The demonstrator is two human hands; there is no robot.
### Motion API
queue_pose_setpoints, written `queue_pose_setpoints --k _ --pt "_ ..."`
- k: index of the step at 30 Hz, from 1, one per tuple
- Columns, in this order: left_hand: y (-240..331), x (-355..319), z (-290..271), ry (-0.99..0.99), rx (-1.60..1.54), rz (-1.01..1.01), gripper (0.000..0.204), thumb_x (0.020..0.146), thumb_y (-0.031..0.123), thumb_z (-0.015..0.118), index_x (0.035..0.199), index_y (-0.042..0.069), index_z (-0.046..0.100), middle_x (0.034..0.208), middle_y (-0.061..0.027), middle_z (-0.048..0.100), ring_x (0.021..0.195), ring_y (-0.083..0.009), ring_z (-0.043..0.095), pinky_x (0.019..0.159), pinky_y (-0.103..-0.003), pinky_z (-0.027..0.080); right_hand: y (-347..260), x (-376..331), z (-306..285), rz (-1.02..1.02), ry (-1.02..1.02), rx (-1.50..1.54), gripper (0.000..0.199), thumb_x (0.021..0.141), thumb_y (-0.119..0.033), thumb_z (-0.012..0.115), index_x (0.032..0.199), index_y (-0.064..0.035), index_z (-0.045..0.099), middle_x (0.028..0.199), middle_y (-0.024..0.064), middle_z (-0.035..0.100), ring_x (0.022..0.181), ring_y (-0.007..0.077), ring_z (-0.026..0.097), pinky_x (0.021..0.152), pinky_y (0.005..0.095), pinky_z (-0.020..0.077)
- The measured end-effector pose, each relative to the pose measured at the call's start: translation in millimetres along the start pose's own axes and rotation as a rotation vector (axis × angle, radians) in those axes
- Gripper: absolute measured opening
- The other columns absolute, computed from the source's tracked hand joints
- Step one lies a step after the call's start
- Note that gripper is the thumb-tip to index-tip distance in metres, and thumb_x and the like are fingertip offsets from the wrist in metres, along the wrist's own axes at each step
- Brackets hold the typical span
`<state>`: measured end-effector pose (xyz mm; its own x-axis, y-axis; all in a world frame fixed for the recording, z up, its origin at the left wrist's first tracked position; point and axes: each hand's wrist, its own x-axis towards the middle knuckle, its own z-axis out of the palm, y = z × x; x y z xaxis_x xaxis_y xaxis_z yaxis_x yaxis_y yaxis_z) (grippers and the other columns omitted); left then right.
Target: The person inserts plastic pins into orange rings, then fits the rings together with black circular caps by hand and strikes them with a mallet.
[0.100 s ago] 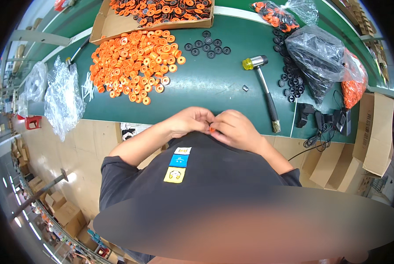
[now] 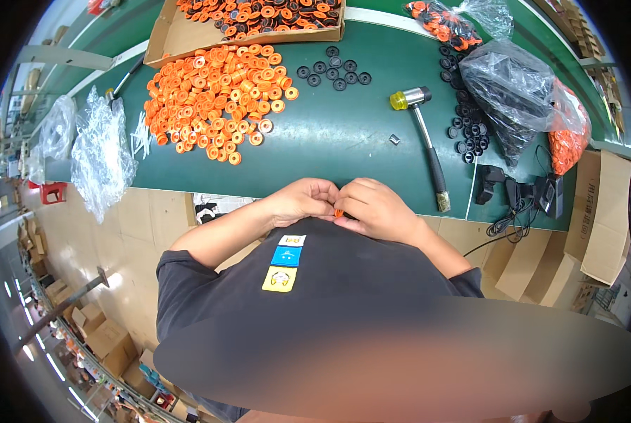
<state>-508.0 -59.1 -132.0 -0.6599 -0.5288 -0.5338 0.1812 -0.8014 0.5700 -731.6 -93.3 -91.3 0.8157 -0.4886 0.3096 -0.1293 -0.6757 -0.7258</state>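
Note:
At the near edge of the green table, in front of my chest, my two hands meet with closed fingers. Between them shows a sliver of a small orange plastic part [image 2: 338, 213], mostly hidden by fingers. My right hand [image 2: 377, 210] pinches this part from the right. My left hand [image 2: 302, 201] presses its fingertips against it from the left. Beyond the hands, to the left, lies a big heap of orange round caps [image 2: 217, 99]. Several black round discs [image 2: 335, 62] lie loose on the table to the right of that heap.
A yellow-faced mallet [image 2: 428, 141] lies on the right, near a small metallic square [image 2: 394, 139]. Behind the heap stands a cardboard box [image 2: 252, 41] of orange and black parts. Plastic bags [image 2: 509, 84], black caps [image 2: 470, 130] and cables [image 2: 516, 218] crowd the right side.
Both hands stay together at nearly the same place, with slight finger movement. The orange part shows at a slightly different angle between the fingertips.

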Motion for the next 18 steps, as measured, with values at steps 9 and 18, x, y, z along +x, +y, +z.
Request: queue_pose_setpoints --k 9,18 --pt "1.0 -1.8 13.3 -0.085 0.094 0.117 0.039 0.08 -0.005 0.06 0.119 -0.001 0.057 0.109 -0.0052 0.065 0.102 -0.0119 0.062 0.087 -0.028 0.05 -5.9 15.5 -2.0 0.089 -0.188 0.106 0.027 0.073 -0.011 0.077 0.087 -0.0028 0.056 0.096 0.012 0.06 0.09 0.0354 0.063 0.075 0.0445 0.0504" --pt "1.9 2.0 32.1 0.186 0.839 0.195 0.035 0.078 0.011 0.062 0.109 -0.004 0.057 0.094 -0.014 0.066 0.089 -0.0208 0.064 0.078 -0.035 0.05 -2.8 11.0 1.2 0.149 -0.17 0.105 0.028 0.069 -0.009 0.078 0.086 -0.0024 0.057 0.085 0.0109 0.059 0.077 0.034 0.063 0.065 0.0423 0.0519"
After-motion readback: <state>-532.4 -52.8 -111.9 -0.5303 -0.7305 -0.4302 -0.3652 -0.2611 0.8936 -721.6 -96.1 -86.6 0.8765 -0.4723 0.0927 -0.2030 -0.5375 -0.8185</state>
